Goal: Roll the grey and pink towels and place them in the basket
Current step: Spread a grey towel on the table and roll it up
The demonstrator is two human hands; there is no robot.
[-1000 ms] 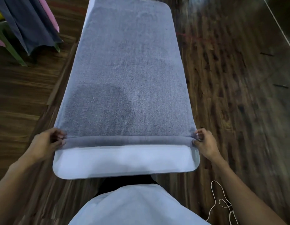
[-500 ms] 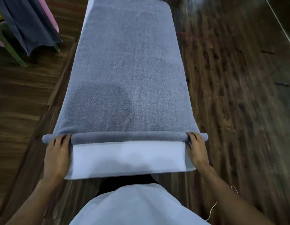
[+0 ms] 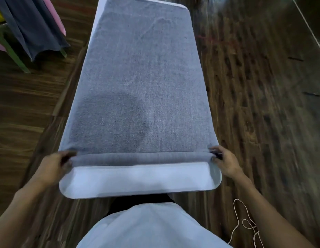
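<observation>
A: Grey towel [image 3: 139, 83] lies flat along a white table [image 3: 137, 181], running away from the person. Near end is turned over into a low roll [image 3: 141, 158] that spans the towel's width. Bare white table shows between the roll and the near rim.

B: Hands?

A: Left hand [image 3: 51, 167] at the left end of the roll, fingers curled round it, thumb side on top. Motion blur there, so finer finger detail is lost. Right hand [image 3: 225, 163] at the right end, fingertips pinching the roll's edge. Both forearms reach in from the bottom corners.

B: Rest of the towel?

A: Unrolled and smooth, covering the table nearly edge to edge. Thin white strip of table visible along the left side and at the far end. A darker patch sits on the towel's near left half; cannot tell whether it is shadow or brushed nap.

B: Surroundings?

A: Dark wood-grain floor [image 3: 263, 104] on both sides. Upper left: dark blue-grey cloth [image 3: 34, 27] hanging, with a pink cloth [image 3: 55, 18] just behind it, over green legs [image 3: 10, 51] of some stand. Cannot tell whether the pink piece is a towel. Lower right: a thin white cord [image 3: 245, 224] looped on the floor near the right forearm. The person's light shirt [image 3: 146, 228] fills the bottom centre.
</observation>
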